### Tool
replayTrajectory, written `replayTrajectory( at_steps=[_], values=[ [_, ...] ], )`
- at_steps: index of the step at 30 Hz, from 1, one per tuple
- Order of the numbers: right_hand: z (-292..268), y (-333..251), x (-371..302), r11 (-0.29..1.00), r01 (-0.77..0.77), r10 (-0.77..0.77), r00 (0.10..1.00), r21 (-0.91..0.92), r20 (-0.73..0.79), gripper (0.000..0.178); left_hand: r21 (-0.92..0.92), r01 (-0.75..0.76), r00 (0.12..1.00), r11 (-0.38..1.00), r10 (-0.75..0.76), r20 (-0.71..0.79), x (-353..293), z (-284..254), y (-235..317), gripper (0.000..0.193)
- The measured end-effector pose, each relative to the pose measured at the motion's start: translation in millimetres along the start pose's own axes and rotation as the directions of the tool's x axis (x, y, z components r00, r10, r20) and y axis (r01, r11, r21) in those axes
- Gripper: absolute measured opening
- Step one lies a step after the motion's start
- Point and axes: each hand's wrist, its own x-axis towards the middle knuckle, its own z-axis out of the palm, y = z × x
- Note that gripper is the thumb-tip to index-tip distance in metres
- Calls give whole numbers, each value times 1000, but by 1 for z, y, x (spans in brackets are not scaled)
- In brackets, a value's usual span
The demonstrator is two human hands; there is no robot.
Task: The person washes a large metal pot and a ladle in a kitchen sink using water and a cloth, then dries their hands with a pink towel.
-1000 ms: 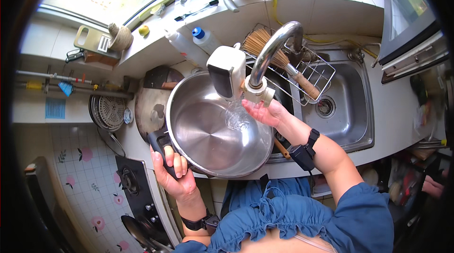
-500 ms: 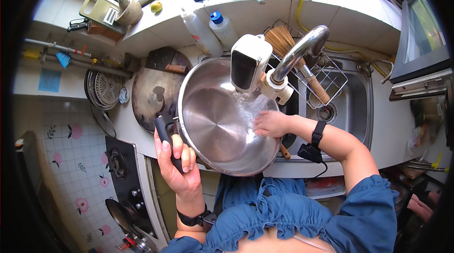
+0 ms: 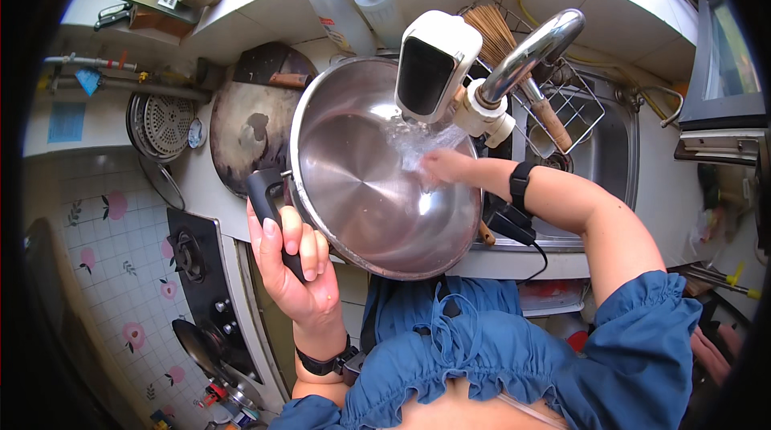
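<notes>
A large, deep stainless steel pot (image 3: 345,205) is tilted beneath the tap, its mouth facing up toward me. My left hand (image 3: 301,269) is closed around the pot's black side handle (image 3: 269,201). Water (image 3: 414,141) runs from the white filter unit (image 3: 442,61) on the curved steel tap (image 3: 534,57) and splashes down the pot's inner wall. My right hand (image 3: 446,167) reaches over the pot's right rim into the splash. Water and motion blur its fingers, so I cannot make out their pose.
Right of the pot is a steel sink (image 3: 618,157) with a wire basket (image 3: 590,109) and a bamboo brush (image 3: 550,121). A round board (image 3: 229,137) leans on the left, below a cleaver. Two bottles (image 3: 377,8) stand behind. A gas hob (image 3: 193,257) lies at lower left.
The pot, hands and surroundings sit differently in the picture as the view has shifted. My right hand has moved up the pot's inner wall, closer into the water stream. My left hand keeps the handle.
</notes>
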Motion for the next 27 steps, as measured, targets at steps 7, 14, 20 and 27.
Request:
replayTrajectory(
  at_steps=[7, 14, 20, 27],
  values=[
    [55, -71, -72, 207, -636, 66, 767, 743, 638, 20, -5, 35, 999, 999, -34, 7, 3, 3, -3, 12],
    [39, -118, -119, 835, -107, -185, 869, 539, 459, 55, -15, 27, 1000, 1000, -27, 7, 5, 0, -2, 17],
    [-20, 11, -95, 475, 383, -338, 911, -792, 237, 41, -4, 83, 996, 997, -83, 12, -2, 2, 3, 17],
    [-27, -21, -22, 798, 223, -322, 943, -560, -82, 21, -18, 119, 992, 993, -118, 38, -2, -4, 1, 21]
  ],
)
